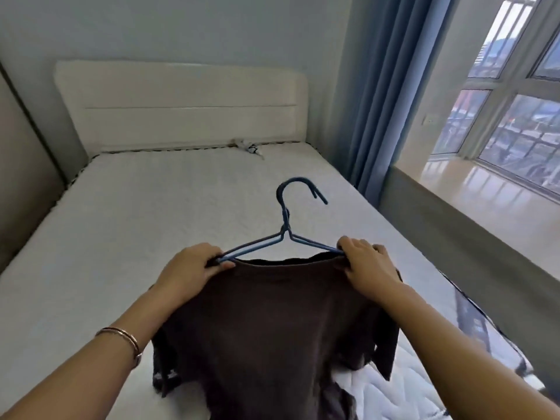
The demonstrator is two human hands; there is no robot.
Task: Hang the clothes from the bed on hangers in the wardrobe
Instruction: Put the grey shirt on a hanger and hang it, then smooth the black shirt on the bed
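A dark brown shirt (266, 322) is held up over the white bed (136, 207), its lower part trailing onto the mattress. A blue wire hanger (285, 219) sits inside the neckline, hook pointing away from me. My left hand (191, 268) pinches the shirt's left shoulder together with the hanger's left arm. On the other side, my right hand (366, 265) grips the right shoulder and the hanger's right arm. The hanger's lower bar is hidden inside the shirt.
A cream headboard (181, 107) stands at the far end, with a small crumpled item (250, 147) beneath it. Blue curtains (391, 95), a window sill (472, 189) and a window (515, 86) are on the right. A grey panel (21, 165) lines the left.
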